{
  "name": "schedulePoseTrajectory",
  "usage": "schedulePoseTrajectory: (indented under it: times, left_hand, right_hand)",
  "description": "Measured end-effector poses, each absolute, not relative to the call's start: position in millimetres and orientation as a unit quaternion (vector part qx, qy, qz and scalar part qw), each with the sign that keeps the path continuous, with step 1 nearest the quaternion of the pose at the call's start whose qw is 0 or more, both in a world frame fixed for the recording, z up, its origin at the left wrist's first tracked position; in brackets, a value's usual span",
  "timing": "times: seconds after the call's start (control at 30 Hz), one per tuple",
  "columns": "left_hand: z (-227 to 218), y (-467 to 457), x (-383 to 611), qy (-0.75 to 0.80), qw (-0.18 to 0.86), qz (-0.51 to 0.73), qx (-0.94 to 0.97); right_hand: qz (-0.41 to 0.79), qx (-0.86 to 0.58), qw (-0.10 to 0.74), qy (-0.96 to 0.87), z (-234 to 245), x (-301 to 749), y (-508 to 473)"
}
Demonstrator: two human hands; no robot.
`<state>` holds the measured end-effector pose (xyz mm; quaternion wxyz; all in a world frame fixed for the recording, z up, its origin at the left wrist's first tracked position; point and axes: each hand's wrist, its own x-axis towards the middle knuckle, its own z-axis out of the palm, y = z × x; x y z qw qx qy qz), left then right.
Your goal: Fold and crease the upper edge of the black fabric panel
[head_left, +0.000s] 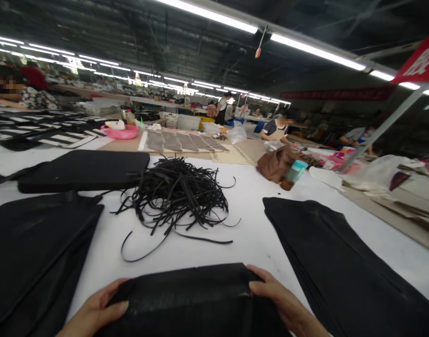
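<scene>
A black leather-like panel (186, 299) lies at the bottom centre, its far edge bent over. My left hand (97, 306) grips its left edge, thumb on top and fingers underneath. At the right corner my right hand (270, 290) pinches it the same way. Beyond the panel sits a tangled heap of thin black strips (181, 194), with a few loose ends trailing toward me. Black sheets (35, 252) are stacked at the left, and another stack of black pieces (341, 257) lies at the right. The panel's near part runs out of view.
A thick black pad (84, 171) rests on the white tabletop (249, 224) at the back left. Farther off are a pink basin (120, 131), a brown bag (276, 164) and a bottle with a teal cap (294, 174). A metal pole (379, 128) rises at the right. Several people work beyond.
</scene>
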<state>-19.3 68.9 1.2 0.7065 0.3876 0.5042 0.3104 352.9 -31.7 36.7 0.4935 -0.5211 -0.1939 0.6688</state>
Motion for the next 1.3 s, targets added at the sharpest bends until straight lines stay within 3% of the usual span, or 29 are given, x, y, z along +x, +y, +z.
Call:
schedulePoseTrajectory:
  times: [0.07, 0.17, 0.27, 0.33, 0.6, 0.73, 0.93, 1.3]
  left_hand:
    - [6.0, 70.0, -21.6, 0.555, 0.648, 0.295, 0.430]
    - [16.5, 73.0, -25.2, 0.626, 0.442, 0.279, 0.579]
    - [23.7, 67.1, -27.4, 0.623, 0.229, 0.275, 0.696]
    - [24.9, 55.3, -27.7, 0.595, 0.171, 0.239, 0.748]
    - [8.5, 6.0, -20.3, 0.487, 0.037, 0.071, 0.869]
    - [1.3, 4.6, -16.9, 0.487, 0.004, 0.008, 0.873]
    - [-19.1, 5.0, -28.1, 0.477, -0.037, 0.047, 0.877]
    - [-37.3, 13.8, -35.3, 0.467, -0.037, 0.047, 0.882]
  right_hand:
    - [0.665, -0.550, 0.462, -0.205, 40.6, 351.5, -28.0]
    - [0.635, -0.606, 0.398, -0.265, 44.4, 349.9, -20.4]
    - [0.600, -0.642, 0.327, -0.348, 43.0, 349.8, -14.0]
    - [0.587, -0.651, 0.295, -0.381, 41.3, 350.2, -11.7]
    - [0.562, -0.674, 0.240, -0.415, 37.8, 353.6, -9.9]
    - [0.423, -0.729, 0.222, -0.491, 27.0, 358.7, -10.6]
    - [0.295, -0.772, 0.201, -0.526, 17.5, 363.2, -20.6]
    - [0.365, -0.734, 0.276, -0.502, 19.3, 386.8, -13.9]
